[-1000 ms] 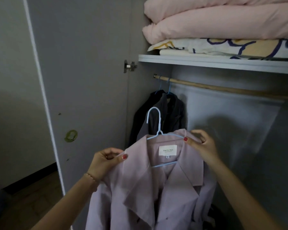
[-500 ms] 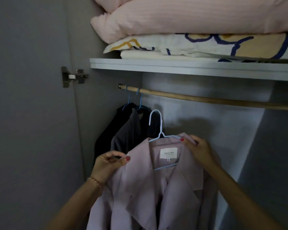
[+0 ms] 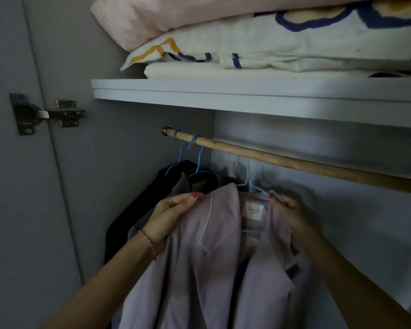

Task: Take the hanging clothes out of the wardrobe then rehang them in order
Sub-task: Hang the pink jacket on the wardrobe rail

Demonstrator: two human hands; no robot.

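Rehanging looks under way and not finished: two dark garments (image 3: 152, 210) already hang on blue hangers (image 3: 195, 160) at the rod's (image 3: 294, 160) far end, up and to the left of the left hand (image 3: 169, 219), and a pink coat (image 3: 223, 257) is held between both hands just below the rod. The left hand pinches the coat's lapel edge; the right hand (image 3: 292, 214) grips the coat's other shoulder, fingers curled over cloth and hanger arm. The coat's pale hanger (image 3: 247, 179) rises above the hands, its hook right at the rod; whether it has caught there, I cannot tell. From the right hand onward the rod is bare, so judging by that, more clothes may be left to hang. Above the hands, the shelf (image 3: 247, 96) holds folded bedding (image 3: 271, 43): a pink quilt on patterned white linen.
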